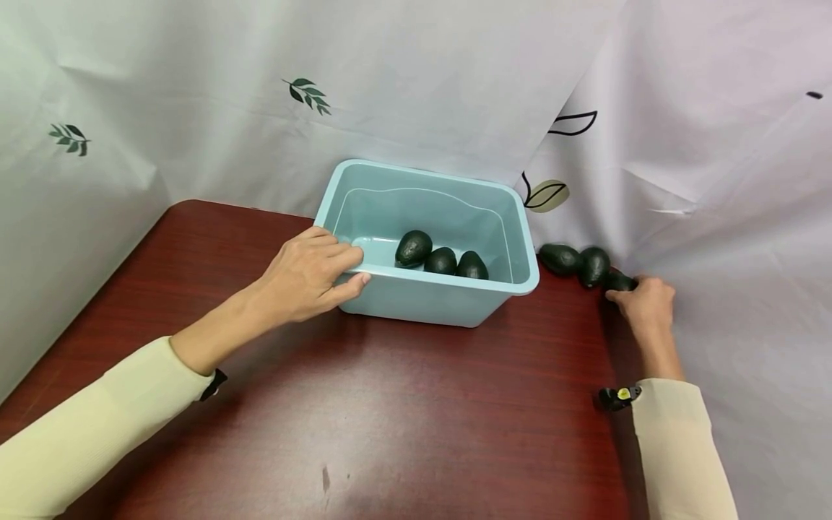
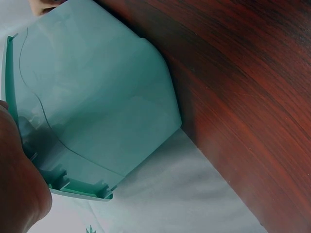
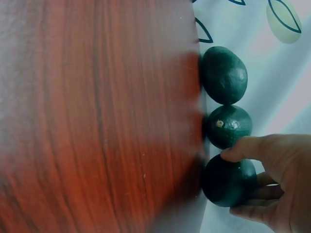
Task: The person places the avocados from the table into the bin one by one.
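Observation:
A light blue plastic bin (image 1: pixel 416 300) stands on the table, and three dark green avocados (image 1: pixel 414 248) lie inside it. My left hand (image 1: pixel 315 273) grips the bin's near left corner, fingers over the rim and thumb outside; the left wrist view shows only part of that hand beside the bin wall (image 2: pixel 107 97). At the table's right side, my right hand (image 1: pixel 648 307) holds an avocado (image 3: pixel 228 180) between thumb and fingers. Two more avocados lie in a row beyond it, the middle one (image 3: pixel 228 126) close by and the far one (image 3: pixel 224 75) nearest the bin.
The dark red wooden table (image 1: pixel 403 419) extends in front of the bin. A pale leaf-printed cloth (image 1: pixel 422 87) hangs behind the table and along its sides, close behind the bin and the row of avocados.

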Available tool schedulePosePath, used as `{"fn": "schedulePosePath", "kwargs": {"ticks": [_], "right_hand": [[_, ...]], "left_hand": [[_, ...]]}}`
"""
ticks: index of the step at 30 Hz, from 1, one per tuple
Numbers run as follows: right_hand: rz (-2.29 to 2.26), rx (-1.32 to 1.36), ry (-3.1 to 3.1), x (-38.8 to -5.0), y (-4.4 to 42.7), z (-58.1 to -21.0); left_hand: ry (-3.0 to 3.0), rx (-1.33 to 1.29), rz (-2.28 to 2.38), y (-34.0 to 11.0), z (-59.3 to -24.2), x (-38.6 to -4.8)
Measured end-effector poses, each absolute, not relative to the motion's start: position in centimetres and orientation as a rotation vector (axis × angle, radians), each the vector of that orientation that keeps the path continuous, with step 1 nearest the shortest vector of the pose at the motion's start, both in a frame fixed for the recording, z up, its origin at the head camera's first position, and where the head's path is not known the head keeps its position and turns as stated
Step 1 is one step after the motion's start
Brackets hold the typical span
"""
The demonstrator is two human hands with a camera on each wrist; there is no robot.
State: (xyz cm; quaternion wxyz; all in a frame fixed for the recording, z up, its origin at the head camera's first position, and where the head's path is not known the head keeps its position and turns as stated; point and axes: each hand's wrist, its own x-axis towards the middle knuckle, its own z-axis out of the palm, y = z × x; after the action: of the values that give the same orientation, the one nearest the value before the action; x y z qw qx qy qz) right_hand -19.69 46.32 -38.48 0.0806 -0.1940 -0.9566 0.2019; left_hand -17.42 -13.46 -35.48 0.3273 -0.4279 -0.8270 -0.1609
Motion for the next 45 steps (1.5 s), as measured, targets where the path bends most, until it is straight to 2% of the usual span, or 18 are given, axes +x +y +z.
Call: {"fn": "schedulePosePath", "kwargs": {"ticks": [23, 45], "right_hand": [[0.609, -0.529, -2.769, -18.6, 45.1, -36.4], [0.655, -0.501, -2.703, -18.2, 44.3, -36.4]], "left_hand": [[-2.147, -1.134, -0.423, -13.5, -35.4, -17.6], [-2.157, -1.152, -0.437, -13.6, -35.3, -17.8]]}}
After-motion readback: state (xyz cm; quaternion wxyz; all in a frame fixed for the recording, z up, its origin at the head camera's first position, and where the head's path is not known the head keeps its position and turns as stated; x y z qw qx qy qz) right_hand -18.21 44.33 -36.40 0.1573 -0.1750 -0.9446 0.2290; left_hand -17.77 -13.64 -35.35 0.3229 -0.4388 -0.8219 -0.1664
